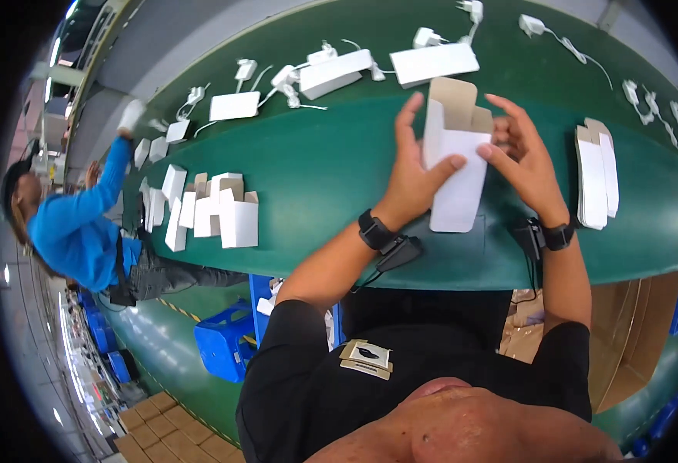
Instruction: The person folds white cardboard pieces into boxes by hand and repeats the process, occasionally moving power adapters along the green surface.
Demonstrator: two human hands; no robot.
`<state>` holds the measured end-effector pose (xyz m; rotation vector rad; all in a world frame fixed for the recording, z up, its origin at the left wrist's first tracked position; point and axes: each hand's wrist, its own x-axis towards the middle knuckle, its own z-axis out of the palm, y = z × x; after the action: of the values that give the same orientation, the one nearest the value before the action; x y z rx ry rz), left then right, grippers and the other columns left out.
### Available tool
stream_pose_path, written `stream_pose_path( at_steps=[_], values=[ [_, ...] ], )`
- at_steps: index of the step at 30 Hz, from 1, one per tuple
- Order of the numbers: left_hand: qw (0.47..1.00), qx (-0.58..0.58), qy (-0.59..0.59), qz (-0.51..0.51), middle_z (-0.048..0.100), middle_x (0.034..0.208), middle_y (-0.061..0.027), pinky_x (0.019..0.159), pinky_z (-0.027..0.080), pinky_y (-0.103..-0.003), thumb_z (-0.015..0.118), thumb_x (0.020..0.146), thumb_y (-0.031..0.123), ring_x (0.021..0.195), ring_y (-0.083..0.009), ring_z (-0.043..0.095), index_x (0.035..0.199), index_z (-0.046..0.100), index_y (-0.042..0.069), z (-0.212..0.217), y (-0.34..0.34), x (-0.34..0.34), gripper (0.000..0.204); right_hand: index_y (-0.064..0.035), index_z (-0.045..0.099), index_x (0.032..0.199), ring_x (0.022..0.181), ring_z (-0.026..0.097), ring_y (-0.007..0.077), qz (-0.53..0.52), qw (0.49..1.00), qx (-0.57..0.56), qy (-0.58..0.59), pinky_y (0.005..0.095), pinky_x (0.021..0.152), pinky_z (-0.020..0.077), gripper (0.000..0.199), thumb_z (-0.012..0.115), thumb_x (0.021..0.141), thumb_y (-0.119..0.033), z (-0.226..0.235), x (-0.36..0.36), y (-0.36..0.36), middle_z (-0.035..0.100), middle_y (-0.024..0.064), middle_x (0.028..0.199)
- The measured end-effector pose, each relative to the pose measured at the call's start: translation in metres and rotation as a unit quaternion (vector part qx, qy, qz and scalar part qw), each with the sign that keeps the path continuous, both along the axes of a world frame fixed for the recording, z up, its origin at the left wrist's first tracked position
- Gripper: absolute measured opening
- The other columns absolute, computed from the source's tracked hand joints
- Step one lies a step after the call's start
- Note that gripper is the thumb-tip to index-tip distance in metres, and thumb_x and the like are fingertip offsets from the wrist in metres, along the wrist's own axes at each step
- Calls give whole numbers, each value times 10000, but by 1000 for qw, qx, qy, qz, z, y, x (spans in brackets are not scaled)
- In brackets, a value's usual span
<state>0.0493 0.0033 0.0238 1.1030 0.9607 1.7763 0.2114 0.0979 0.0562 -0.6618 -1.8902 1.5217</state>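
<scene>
Between my hands a white cardboard box (456, 193) stands over the green table, its brown inner flaps raised at the far end. My left hand (420, 166) grips its left side, with the thumb across the front and the forefinger stretched upward. At the right edge, my right hand (526, 158) presses its thumb on the box near the opening; its other fingers are bent, partly behind the box. Right of that hand lies a stack of flattened white boxes (595, 177). To the left, several open white boxes (239, 220) stand in a group.
Along the far belt lie white chargers with cables (285, 79) and closed white boxes (435, 63). A co-worker in a blue top (77, 224) reaches over the table at the left. A blue stool (226, 339) and a large brown carton (632, 339) are below the near edge.
</scene>
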Motion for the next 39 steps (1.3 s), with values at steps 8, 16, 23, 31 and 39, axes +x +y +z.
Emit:
stream_pose_path(
  at_steps=[8, 16, 23, 31, 39],
  values=[
    [985, -79, -38, -148, 524, 1312, -183, 900, 506, -339, 597, 995, 201, 1069, -188, 580, 1491, 157, 131, -30, 25, -16, 667, -1, 625, 1206, 1132, 601, 182, 35, 994, -45, 93, 328, 953, 480, 291, 660, 938, -109, -40, 2, 30, 597, 111, 1301],
    [987, -76, -64, -126, 573, 1226, -192, 896, 513, -357, 609, 981, 168, 1054, -219, 613, 1485, 157, 125, -14, 28, 0, 678, 8, 725, 1016, 1027, 648, 176, -5, 970, 228, 84, 301, 896, 504, 143, 667, 933, -93, -20, 10, 32, 700, 124, 1123],
    [986, -30, 139, -86, 592, 1189, -194, 898, 511, -365, 667, 933, 112, 1043, -240, 627, 1483, 164, 110, -23, 30, 7, 745, 18, 737, 1005, 943, 663, 148, 2, 998, 25, 56, 249, 785, 520, 143, 695, 905, -75, -20, 17, 36, 711, 111, 1057],
    [980, -2, 177, -90, 566, 1212, -159, 903, 506, -352, 688, 919, 90, 1077, -222, 603, 1420, 320, 94, -26, 35, 9, 622, 20, 738, 992, 864, 647, 112, 19, 999, -25, 13, 231, 742, 514, 141, 695, 909, -86, -9, 27, 46, 711, 81, 1016],
    [987, -9, 111, -117, 537, 1214, -125, 919, 491, -333, 659, 939, 76, 1094, -187, 570, 1324, 400, 66, -21, 37, 15, 465, 13, 742, 968, 938, 674, 179, 56, 997, 32, 33, 290, 832, 526, 143, 707, 894, -105, -4, 38, 51, 723, 105, 1043]
  ],
)
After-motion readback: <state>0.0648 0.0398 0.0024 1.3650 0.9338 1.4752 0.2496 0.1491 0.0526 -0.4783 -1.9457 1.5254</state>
